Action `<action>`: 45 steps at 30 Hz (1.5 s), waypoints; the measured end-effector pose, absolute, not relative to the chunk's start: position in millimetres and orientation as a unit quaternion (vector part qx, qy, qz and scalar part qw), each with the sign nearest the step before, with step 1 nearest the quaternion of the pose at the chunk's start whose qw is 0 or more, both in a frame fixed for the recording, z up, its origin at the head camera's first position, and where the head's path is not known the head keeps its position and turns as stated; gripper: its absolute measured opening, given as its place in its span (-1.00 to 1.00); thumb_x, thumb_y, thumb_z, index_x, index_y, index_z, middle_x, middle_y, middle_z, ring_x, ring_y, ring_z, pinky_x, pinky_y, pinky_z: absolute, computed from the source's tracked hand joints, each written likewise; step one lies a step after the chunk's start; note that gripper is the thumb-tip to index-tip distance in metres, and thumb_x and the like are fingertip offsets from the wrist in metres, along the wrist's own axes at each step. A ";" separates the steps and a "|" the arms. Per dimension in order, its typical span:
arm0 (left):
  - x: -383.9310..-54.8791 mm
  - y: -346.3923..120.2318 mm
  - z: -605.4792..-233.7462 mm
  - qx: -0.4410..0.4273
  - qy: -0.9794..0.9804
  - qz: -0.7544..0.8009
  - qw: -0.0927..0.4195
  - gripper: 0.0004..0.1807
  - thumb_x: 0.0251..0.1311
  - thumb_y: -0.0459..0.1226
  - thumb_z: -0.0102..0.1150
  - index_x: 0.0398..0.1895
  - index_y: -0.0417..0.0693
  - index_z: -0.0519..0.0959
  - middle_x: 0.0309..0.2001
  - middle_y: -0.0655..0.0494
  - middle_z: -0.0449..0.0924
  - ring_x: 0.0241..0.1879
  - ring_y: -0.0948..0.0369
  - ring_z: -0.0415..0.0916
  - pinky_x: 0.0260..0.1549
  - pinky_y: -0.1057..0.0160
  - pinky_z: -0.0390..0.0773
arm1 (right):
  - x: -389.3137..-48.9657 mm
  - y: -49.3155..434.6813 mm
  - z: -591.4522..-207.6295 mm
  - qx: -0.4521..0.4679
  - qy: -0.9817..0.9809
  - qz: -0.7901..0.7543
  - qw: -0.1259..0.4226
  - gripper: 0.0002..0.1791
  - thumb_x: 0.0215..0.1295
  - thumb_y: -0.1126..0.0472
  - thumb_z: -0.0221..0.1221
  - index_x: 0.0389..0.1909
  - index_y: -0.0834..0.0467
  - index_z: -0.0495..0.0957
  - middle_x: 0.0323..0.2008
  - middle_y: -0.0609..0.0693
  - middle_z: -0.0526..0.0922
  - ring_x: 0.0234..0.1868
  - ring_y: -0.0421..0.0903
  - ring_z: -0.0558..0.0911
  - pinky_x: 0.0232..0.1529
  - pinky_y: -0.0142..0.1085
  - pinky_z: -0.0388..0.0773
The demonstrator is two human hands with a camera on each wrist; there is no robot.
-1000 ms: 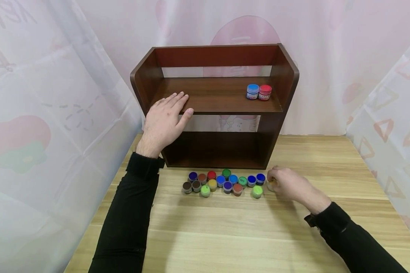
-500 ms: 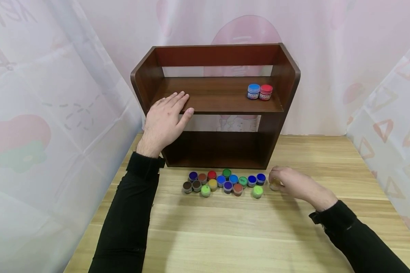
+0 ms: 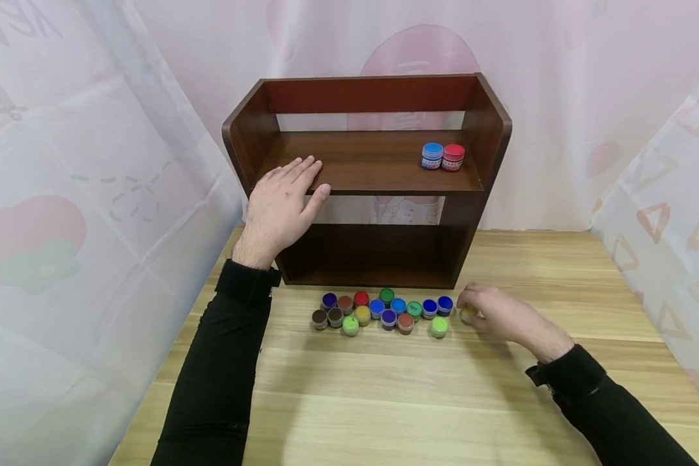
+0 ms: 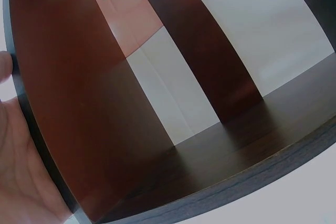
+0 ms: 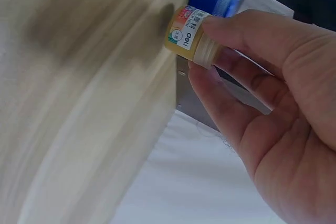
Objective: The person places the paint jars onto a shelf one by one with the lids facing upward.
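Between thumb and fingers, my right hand (image 3: 507,316) pinches a small yellow paint jar (image 5: 185,34) by its lid end, at the right end of a cluster of jars. The jar's label shows in the right wrist view, and my fingers partly cover it from above. My left hand (image 3: 279,210) rests with straight fingers on the left front part of the upper board of a dark brown wooden shelf (image 3: 373,79). On that board's right side, a blue jar (image 3: 432,156) and a red jar (image 3: 453,157) stand side by side.
Several small paint jars with coloured lids, among them a dark blue jar (image 3: 445,305) and a light green jar (image 3: 439,327), stand in loose rows before the shelf on the wooden table (image 3: 384,401). Printed curtains (image 3: 536,129) hang behind and at both sides.
Over the last second my right hand has shifted slightly right with the yellow paint jar, widening its distance from the cluster. My left hand has stayed in place.
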State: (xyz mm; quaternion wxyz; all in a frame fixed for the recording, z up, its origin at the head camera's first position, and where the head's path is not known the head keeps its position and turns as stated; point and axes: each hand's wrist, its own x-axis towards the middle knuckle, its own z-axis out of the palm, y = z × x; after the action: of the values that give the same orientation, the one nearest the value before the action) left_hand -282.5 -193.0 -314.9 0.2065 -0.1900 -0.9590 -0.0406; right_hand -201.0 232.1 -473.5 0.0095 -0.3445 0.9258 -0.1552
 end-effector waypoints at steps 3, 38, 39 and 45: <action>-282.5 -193.2 -314.9 -0.191 -0.959 -0.039 0.206 -0.11 0.51 0.36 -0.61 0.65 0.08 0.20 0.61 0.09 0.17 0.59 0.13 0.05 0.56 0.02 -0.01 | -200.6 230.7 -467.7 -0.342 0.926 -0.158 0.002 -0.76 0.19 0.39 0.41 -0.12 0.21 0.71 -0.15 0.02 0.69 -0.12 -0.02 0.70 -0.09 -0.13 0.70; -284.2 -196.5 -317.6 -0.194 -0.956 -0.041 0.217 -0.14 0.53 0.34 -0.57 0.64 0.06 0.23 0.59 0.08 0.21 0.58 0.13 0.08 0.55 0.02 0.02 | -209.6 178.0 -343.9 -0.404 0.890 -0.144 -0.153 -0.61 0.26 0.43 0.34 0.12 0.29 0.67 0.06 0.12 0.68 0.04 0.04 0.66 0.01 -0.10 0.71; -284.4 -196.5 -317.6 -0.195 -0.956 -0.041 0.216 -0.14 0.53 0.34 -0.57 0.64 0.07 0.23 0.59 0.08 0.20 0.58 0.13 0.08 0.55 0.02 0.02 | -209.9 176.8 -340.6 -0.404 0.890 -0.143 -0.156 -0.61 0.26 0.42 0.35 0.13 0.28 0.67 0.06 0.12 0.68 0.05 0.04 0.66 0.01 -0.11 0.71; -285.3 -196.6 -318.1 -0.196 -0.956 -0.041 0.217 -0.14 0.53 0.34 -0.56 0.64 0.07 0.23 0.59 0.08 0.20 0.58 0.13 0.07 0.55 0.02 0.03 | -211.9 168.1 -320.1 -0.409 0.885 -0.139 -0.174 -0.61 0.28 0.40 0.35 0.13 0.25 0.66 0.06 0.10 0.68 0.07 0.01 0.65 0.03 -0.14 0.70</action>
State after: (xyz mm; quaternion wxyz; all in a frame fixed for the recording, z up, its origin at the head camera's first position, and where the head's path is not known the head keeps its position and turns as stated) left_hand -285.3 -196.6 -318.1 0.2170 -0.1955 -0.9555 -0.0413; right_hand -211.9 168.1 -320.1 -0.1739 -0.4086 0.8852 -0.1389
